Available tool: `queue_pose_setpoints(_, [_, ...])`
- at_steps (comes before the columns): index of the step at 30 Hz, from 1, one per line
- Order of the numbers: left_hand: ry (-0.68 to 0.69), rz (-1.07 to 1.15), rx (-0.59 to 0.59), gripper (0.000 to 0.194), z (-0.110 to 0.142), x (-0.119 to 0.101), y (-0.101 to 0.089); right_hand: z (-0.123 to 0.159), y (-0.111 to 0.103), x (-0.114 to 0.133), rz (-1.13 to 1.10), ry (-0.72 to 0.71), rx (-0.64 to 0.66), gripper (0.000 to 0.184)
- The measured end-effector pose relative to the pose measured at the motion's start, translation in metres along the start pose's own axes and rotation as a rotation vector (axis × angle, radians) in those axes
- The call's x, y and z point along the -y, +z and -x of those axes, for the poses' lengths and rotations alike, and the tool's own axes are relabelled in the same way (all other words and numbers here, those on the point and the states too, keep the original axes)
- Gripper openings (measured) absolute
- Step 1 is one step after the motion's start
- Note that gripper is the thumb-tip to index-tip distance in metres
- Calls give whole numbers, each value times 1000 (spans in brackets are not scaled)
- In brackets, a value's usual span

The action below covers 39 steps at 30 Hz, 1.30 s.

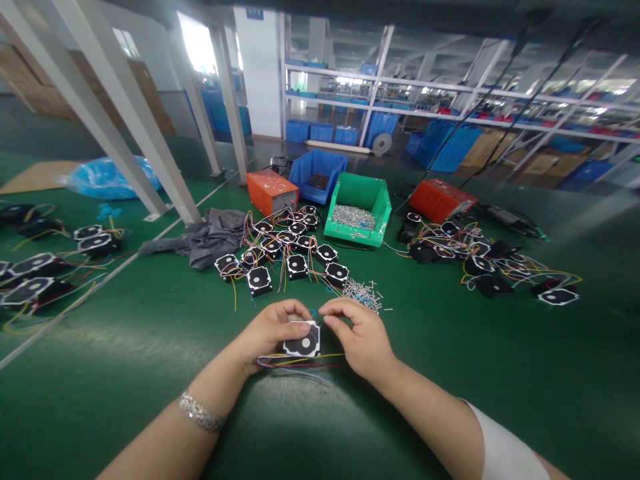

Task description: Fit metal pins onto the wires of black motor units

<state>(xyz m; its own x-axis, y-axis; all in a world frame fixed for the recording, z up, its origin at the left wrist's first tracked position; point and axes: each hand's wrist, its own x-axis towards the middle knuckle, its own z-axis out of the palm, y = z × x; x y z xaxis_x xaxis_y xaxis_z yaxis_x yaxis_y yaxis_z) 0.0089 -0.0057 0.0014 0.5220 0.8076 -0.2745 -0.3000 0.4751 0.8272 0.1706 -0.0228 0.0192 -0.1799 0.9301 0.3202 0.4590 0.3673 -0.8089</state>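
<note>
From my end, I'd hold the black-and-white motor (303, 345) steady in the left hand (266, 333), thumb closed over its face, and guide the right hand (364, 337), nearly pinched on I cannot tell what, gently beside the blue ring (313, 313) between both hands' fingertips.

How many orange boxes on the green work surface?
2. Left orange box: just left of the blue bin. Right orange box: right of the green bin. Others could be hidden.

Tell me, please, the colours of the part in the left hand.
The part is black with white edging and a pale round centre, best in the head view.
</note>
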Motion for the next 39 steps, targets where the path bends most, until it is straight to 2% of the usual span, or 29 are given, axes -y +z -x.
queue_pose_setpoints(3, [8,4,11,21,1,-1,2,-1,2,-1,-62,13,22,13])
queue_pose_setpoints(6, [16,-3,4,21,1,1,2,-1,3,-2,3,20,39,12])
queue_pose_setpoints(8, [18,-11,-5,22,0,2,1,0,4,-3,84,-47,34,13])
queue_pose_setpoints(12, [27,14,-26,23,-2,4,-2,3,5,-5,171,-271,87,22])
queue_pose_setpoints(14, [50,30,-68,22,-2,0,-4,3,6,-8,205,-304,129,27])
queue_pose_setpoints(18, [90,4,-210,20,1,-13,-11,-2,8,-20,370,-242,173,32])
queue_pose_setpoints(21, [64,-84,-274,21,3,-20,-21,-6,12,-29,535,-254,283,33])
queue_pose_setpoints(25, [-8,-222,-271,23,4,-20,-29,-12,15,-34,680,-354,422,36])
queue_pose_setpoints(28, [10,-291,-290,25,2,-17,-25,-18,12,-40,781,-356,370,32])
queue_pose_setpoints(32, [120,-397,-335,26,-4,-8,-15,-27,6,-51,878,-315,260,24])
queue_pose_setpoints(36, [251,-725,-430,28,-15,5,-15,-26,5,-55,902,-306,219,22])
queue_pose_setpoints(39, [298,-915,-525,26,-19,9,-20,-23,7,-53,849,-312,222,27])
